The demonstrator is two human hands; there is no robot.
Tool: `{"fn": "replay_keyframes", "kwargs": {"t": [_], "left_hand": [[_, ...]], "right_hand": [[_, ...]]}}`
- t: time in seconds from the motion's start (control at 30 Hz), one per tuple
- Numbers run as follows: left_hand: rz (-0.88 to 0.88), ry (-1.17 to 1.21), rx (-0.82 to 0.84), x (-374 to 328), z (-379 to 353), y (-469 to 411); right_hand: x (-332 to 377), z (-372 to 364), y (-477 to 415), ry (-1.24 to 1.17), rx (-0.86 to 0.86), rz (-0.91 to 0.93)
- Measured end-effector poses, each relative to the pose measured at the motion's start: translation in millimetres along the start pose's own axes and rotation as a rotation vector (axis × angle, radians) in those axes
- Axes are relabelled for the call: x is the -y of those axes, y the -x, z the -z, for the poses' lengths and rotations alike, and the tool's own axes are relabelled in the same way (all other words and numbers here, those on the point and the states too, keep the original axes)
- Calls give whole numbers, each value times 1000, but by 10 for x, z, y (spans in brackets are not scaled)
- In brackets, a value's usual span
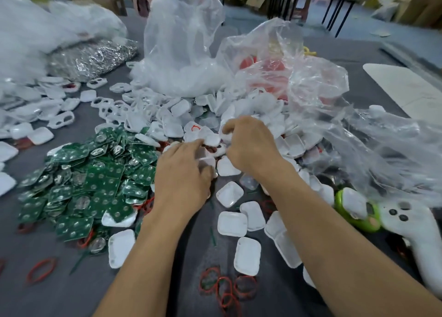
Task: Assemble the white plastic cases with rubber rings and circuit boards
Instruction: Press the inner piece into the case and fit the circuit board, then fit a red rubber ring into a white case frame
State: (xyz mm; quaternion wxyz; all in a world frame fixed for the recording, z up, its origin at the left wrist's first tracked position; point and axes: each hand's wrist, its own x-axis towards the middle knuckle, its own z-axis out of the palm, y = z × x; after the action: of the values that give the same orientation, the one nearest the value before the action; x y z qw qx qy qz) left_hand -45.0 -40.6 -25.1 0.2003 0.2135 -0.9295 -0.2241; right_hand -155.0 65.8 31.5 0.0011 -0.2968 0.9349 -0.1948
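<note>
Both hands work at the near edge of the main heap of white cases on the grey worktop. Left hand is palm down, fingers curled around a white case shell; index finger extends toward another shell lying flat, long axis roughly left-right. Right hand is knuckles up, fingers bunched together over a small white piece at the heap; can't tell what exactly it pinches. Green circuit boards are piled left of the heap, mostly flat and overlapping, long axes in mixed directions, some showing round metal contacts. Loose white shells lie nearer the person than the heap, open side up, long axes mostly pointing away from the person. Red rubber rings sit in a tangle nearest the person, one more ring far left of them. Behind the heap: a clear bag holding white parts, and right of it a crumpled clear bag with red items inside. Behind the boards, a bag of silvery metal pieces. Right of the heap, a white game controller beside a green device.
</note>
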Motion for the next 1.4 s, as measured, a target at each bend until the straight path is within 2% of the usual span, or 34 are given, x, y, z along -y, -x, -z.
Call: {"fn": "replay_keyframes", "kwargs": {"t": [0.07, 0.2, 0.23, 0.33, 0.4, 0.43, 0.5, 0.57, 0.67, 0.73, 0.8, 0.87, 0.93, 1.0, 1.07, 1.2, 1.3, 1.33, 1.4], "left_hand": [[58, 109, -18, -26, 20, -25], [267, 399, -116, -72, 47, -42], [299, 425, -133, -76, 56, -44], [362, 514, -191, -79, 97, -49], [384, 490, -238, -70, 128, -41], [395, 473, -252, -64, 137, -40], [412, 463, -255, -62, 134, -42], [405, 473, -216, -70, 119, -37], [402, 554, -164, -94, 128, -27], [415, 602, -170, -99, 151, -32], [428, 610, -209, -93, 154, -30], [457, 595, -270, -81, 152, -29], [490, 611, -331, -70, 156, -35], [518, 601, -399, -68, 173, -43], [553, 585, -446, -56, 205, -53], [633, 569, -470, -14, 242, -70], [645, 564, -461, -12, 241, -79], [643, 570, -468, -12, 235, -80], [637, 601, -517, 0, 231, -89]], "right_hand": [[56, -5, -99, -47, -11, 21], [116, -60, -220, -59, 197, 91], [105, -67, -234, -9, 193, 100], [45, -94, -214, 108, -29, 82], [19, -106, -145, 16, -128, 74], [17, -104, -117, -66, -98, 74], [24, -107, -74, -149, 71, 92], [37, -130, -65, -12, 165, 124], [108, -77, -95, 315, 35, 94], [189, -38, -136, 336, -45, 44], [287, -53, -214, 246, -98, 78], [400, -73, -327, 41, -27, 118], [502, -130, -467, -180, 128, 119], [602, -200, -589, -212, 262, 172], [693, -305, -652, -100, 335, 249], [678, -468, -705, 102, 208, 223], [614, -486, -654, 327, -11, 229], [609, -510, -640, 297, -60, 253], [668, -505, -584, -11, -24, 280]]}}
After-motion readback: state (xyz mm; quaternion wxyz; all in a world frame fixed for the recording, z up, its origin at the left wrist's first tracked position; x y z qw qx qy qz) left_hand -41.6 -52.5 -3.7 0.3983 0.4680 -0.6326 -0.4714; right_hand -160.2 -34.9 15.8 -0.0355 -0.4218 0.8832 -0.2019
